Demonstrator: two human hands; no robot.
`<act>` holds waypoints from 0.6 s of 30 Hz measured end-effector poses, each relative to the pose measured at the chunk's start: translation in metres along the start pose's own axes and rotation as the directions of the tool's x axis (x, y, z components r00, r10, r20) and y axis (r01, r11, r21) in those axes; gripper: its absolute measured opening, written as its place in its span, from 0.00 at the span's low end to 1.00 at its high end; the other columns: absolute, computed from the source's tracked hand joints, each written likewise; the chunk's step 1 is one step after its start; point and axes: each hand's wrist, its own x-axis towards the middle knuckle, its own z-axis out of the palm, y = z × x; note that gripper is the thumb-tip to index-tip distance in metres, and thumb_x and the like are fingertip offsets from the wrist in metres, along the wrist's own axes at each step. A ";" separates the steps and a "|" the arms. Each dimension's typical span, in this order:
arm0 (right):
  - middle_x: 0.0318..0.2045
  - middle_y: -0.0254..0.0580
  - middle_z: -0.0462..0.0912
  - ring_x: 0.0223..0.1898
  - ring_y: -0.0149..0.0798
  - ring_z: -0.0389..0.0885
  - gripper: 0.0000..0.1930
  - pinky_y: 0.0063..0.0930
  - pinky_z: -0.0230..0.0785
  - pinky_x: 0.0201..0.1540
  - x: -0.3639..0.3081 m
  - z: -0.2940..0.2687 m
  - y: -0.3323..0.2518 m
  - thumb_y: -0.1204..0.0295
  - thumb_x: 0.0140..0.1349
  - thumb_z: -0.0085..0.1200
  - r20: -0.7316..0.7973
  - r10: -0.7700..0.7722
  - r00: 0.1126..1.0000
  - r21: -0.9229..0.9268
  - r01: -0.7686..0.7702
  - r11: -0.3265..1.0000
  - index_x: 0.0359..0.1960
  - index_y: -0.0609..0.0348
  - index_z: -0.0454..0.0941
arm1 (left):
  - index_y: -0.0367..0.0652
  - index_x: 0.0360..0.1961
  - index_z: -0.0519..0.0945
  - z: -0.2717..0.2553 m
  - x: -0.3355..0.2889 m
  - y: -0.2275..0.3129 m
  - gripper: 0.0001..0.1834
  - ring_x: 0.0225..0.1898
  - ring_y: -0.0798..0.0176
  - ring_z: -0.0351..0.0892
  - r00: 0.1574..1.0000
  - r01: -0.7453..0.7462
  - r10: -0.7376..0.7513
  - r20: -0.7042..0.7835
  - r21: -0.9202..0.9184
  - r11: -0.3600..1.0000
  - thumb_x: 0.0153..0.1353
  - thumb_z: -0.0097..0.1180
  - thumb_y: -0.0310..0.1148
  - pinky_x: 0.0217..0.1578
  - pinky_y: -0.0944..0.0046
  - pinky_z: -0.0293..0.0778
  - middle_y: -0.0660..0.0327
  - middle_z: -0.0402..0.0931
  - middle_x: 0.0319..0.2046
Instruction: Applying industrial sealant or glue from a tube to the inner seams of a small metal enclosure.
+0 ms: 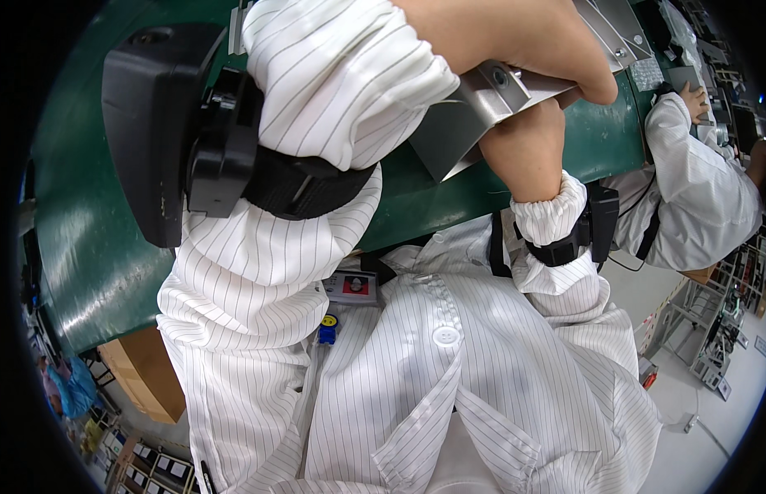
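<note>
A silver sheet-metal housing [455,130] with bent flanges and a round fitting is at the top, over the green table. My left hand [535,37] reaches across its upper side, with the thumb or a finger curled down over the edge; it grips the metal. From below, my right hand [524,150] goes in under the housing's near side. The metal and my left hand hide its fingers, so its hold cannot be made out. Black strapped devices sit on my left forearm [276,239] and my right forearm [556,276].
The green tabletop [78,222] runs from the left to under the housing. At the right, a person in a white striped coat [704,189] works beside me. A cardboard box [144,375] stands below the table's left edge. Metal racks [704,337] are at the far right.
</note>
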 end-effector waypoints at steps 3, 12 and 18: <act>0.13 0.48 0.75 0.18 0.50 0.76 0.10 0.37 0.70 0.23 0.000 0.001 -0.001 0.67 0.46 0.57 -0.007 -0.001 1.000 -0.012 0.001 1.000 0.16 0.61 0.77 | 0.23 0.49 0.66 0.000 0.002 0.000 0.41 0.43 0.40 0.74 1.000 0.003 -0.003 0.013 -0.007 1.000 0.43 0.55 0.50 0.42 0.56 0.72 0.32 0.69 0.43; 0.13 0.49 0.75 0.18 0.50 0.76 0.11 0.37 0.70 0.22 -0.001 0.003 0.002 0.67 0.46 0.57 -0.018 -0.008 1.000 -0.018 0.008 1.000 0.15 0.62 0.77 | 0.23 0.50 0.65 -0.004 0.013 0.000 0.42 0.43 0.40 0.74 0.999 -0.011 0.013 0.043 -0.030 0.999 0.43 0.55 0.51 0.43 0.56 0.72 0.32 0.69 0.44; 0.14 0.50 0.75 0.18 0.51 0.76 0.11 0.38 0.70 0.23 0.001 0.004 0.002 0.67 0.47 0.57 -0.019 0.012 1.000 -0.005 -0.012 1.000 0.15 0.62 0.77 | 0.23 0.50 0.65 -0.007 0.014 0.000 0.42 0.44 0.40 0.74 0.998 -0.008 0.011 0.058 -0.051 0.999 0.43 0.56 0.51 0.44 0.56 0.71 0.32 0.69 0.44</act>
